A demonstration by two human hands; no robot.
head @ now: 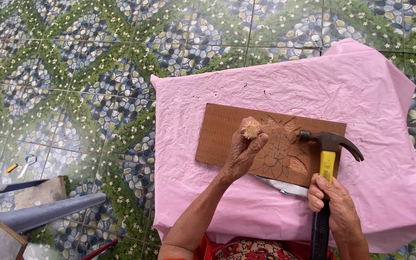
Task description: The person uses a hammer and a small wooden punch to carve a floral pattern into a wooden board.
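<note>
A brown wooden board [222, 132] with a flower carved into it lies on a pink sheet [314, 86]. My left hand [243, 151] is closed around a chisel whose frayed wooden butt end [251, 129] points up over the carving. My right hand [335, 204] grips a claw hammer [327, 147] by its yellow and black handle. The hammer head hovers just right of the chisel, above the board's right part. The chisel's blade is hidden under my hand.
The pink sheet rests on a floor of pebble-and-flower patterned tiles [73, 72]. At the lower left lie a grey pipe [49, 212], a wooden block [42, 192] and small tools [25, 166]. A metal blade [280, 185] pokes out below the board.
</note>
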